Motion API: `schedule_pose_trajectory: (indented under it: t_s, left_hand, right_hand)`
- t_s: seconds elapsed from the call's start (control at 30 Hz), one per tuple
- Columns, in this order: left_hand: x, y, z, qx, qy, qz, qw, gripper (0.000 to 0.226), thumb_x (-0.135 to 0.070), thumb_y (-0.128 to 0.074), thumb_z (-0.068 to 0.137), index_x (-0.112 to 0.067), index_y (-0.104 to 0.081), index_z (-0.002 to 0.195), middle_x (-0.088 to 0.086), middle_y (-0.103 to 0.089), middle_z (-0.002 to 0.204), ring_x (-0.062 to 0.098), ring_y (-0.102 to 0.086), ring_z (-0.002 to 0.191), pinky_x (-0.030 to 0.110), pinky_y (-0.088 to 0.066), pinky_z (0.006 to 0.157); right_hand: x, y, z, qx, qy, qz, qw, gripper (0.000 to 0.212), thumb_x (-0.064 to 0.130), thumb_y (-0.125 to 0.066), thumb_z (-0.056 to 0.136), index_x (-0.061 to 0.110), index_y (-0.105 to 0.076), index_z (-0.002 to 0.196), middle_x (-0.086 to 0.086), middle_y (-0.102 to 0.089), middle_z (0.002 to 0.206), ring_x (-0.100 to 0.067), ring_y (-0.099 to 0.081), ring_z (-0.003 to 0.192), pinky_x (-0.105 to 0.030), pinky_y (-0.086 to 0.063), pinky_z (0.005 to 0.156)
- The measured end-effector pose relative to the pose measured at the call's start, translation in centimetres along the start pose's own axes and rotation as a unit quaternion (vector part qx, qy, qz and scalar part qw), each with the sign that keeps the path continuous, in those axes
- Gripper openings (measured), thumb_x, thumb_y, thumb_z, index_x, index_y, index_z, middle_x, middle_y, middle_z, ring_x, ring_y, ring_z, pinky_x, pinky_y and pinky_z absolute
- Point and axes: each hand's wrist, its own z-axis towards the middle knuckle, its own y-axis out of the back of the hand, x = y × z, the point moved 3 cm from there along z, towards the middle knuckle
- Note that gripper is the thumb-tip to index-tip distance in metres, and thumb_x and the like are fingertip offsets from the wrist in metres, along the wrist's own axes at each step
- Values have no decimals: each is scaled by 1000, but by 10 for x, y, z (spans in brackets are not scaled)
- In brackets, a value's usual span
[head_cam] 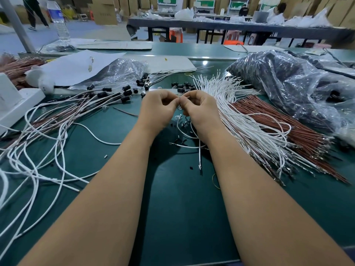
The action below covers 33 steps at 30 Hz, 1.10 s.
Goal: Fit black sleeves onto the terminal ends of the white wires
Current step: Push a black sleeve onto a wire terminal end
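Note:
Over the green mat my left hand [157, 108] and my right hand [199, 107] meet fingertip to fingertip, both with curled fingers. My right hand pinches the end of a white wire [199, 150] that hangs down below it to a metal terminal. My left hand pinches something tiny at that wire end; its fingers hide what it is. Loose black sleeves [182, 87] lie just beyond my hands. A fan of bare white wires [240, 116] spreads to the right. Finished wires with black sleeves [107, 95] pile up on the left.
Brown wires [292, 131] lie under the white fan at right. Clear plastic bags of black parts sit at back left [123, 72] and back right [288, 81]. A white box [17, 100] stands at the left edge, a water bottle [58, 20] behind it.

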Motion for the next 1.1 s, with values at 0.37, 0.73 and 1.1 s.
schedule_pose_trajectory:
  t_s: [0.37,0.73,1.1]
  left_hand:
    - [0,3,-2,6,-1,-18,1000,8,-12,-68,87,-10,-75,91,3,-71,80,10,-63,73,14,-48,67]
    - [-4,1,-3,22,28,-81,996,11,-7,-68,85,-17,-73,82,27,-67,78,15,-48,63,25,-38,61]
    - [2,0,-2,7,35,-91,995,8,-10,-74,81,-16,-72,76,-9,-65,62,-7,-54,51,9,-41,55]
  right_hand:
    - [2,5,4,-36,-53,117,991,10,7,-65,89,13,-64,82,2,-61,72,0,-53,52,-15,-46,54]
    - [1,2,3,-6,-41,84,996,11,6,-66,88,11,-64,79,1,-59,67,-2,-51,50,-14,-44,53]
    - [-1,2,3,4,-38,45,998,13,6,-67,87,13,-65,76,0,-59,65,-6,-50,54,-16,-43,54]
